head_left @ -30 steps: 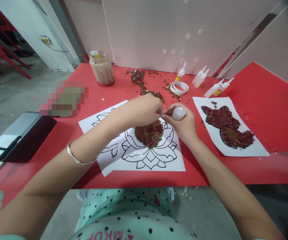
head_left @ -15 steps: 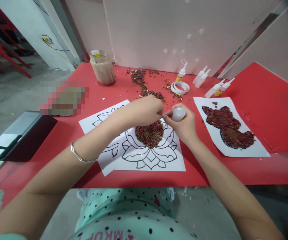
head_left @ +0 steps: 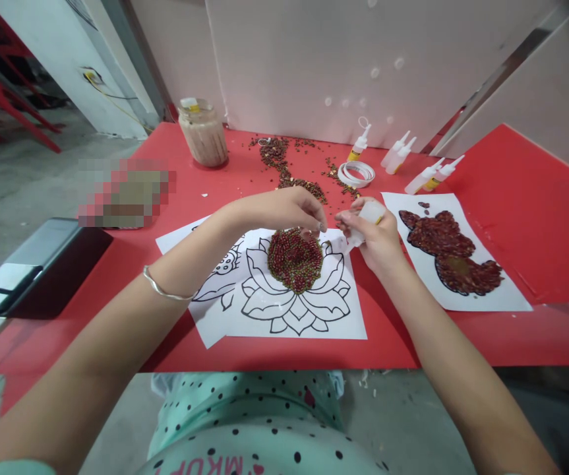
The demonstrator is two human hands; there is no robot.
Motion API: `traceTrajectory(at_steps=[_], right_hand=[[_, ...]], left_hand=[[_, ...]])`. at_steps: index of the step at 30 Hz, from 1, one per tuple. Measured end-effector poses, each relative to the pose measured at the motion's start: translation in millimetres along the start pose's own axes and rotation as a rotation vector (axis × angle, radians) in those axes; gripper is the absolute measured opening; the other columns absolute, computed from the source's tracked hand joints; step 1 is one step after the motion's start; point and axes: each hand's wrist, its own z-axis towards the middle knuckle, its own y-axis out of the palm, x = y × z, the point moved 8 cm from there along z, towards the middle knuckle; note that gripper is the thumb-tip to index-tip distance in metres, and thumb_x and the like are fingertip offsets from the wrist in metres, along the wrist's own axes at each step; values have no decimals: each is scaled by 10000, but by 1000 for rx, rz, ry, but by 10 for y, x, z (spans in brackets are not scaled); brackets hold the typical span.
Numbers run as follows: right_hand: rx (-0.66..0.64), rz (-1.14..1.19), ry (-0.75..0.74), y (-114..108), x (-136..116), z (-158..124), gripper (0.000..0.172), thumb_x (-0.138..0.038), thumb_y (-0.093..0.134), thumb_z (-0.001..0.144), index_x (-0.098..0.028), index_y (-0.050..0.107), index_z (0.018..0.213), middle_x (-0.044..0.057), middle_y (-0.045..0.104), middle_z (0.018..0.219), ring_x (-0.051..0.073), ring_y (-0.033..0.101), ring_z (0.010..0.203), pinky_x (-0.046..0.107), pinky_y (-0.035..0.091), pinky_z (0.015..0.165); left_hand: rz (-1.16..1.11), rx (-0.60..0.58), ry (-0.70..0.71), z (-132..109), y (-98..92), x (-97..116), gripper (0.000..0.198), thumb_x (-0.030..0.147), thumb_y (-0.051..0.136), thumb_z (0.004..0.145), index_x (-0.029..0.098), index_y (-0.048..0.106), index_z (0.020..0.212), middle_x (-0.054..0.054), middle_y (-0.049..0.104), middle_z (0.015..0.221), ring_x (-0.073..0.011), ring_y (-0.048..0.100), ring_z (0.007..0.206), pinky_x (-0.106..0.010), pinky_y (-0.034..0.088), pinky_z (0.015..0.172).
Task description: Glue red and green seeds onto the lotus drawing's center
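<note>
In the head view my right hand is closed around a small clear glue bottle, its nozzle slanting down toward the drawing's right edge. My left hand hovers over the top of the drawing, fingers curled downward in a pinch; anything small between them cannot be made out. Beneath it lies a lotus line drawing on white paper. Red and green beans fill the flower's centre, while the petals show bare outlines. A second line drawing is partly covered by the first sheet and my left forearm.
Loose brown beans are scattered at the back, beside a tape roll and several glue bottles. A jar stands back left. A bean-covered picture lies right. A dark device sits at the left edge.
My hands have moved apart. The bottle in my right hand has tipped so its nozzle now shows, pointing down-left. My left hand's fingers have loosened slightly, and more of the bean centre is visible.
</note>
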Motion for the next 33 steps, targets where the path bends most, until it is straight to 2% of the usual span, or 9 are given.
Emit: traceTrajectory(at_steps=[4,8,16,27,33], right_hand=[[-13,-109,-53,44,-117,-77,339,-297,809,576,-244,560,801,-37,668,677,157,644,606,302,510,539],[0,-176,-69,77,-194,-130,315,-248,815,571,-235,589,790,-22,695,708,182,681,694,355,562,654],[55,-221,-69,111,-225,-201,296,-190,796,589,-222,593,802,3,700,707,186,679,692,338,550,639],[80,-245,-81,99,-249,-224,242,-190,747,626,-230,588,805,-21,699,664,170,666,602,339,554,613],[104,-239,-73,106,-256,-214,275,-191,765,606,-222,590,816,-5,713,715,187,697,712,348,570,663]], left_hand=[[-30,25,-29,13,-27,-61,230,261,495,775,164,664,897,-33,706,880,-100,627,797,-199,428,705],[-8,41,-41,21,-35,-56,222,241,499,787,158,678,888,-39,713,848,-92,616,732,-198,423,652],[-63,129,-38,95,-18,-54,202,207,516,790,111,678,865,-46,700,798,-90,640,734,-198,447,691],[-56,202,-36,74,-12,10,161,128,515,793,113,675,783,-18,688,720,-80,613,666,-184,428,626],[-42,261,-54,78,-34,7,162,113,513,789,112,671,751,-16,673,690,-79,598,632,-194,419,618]])
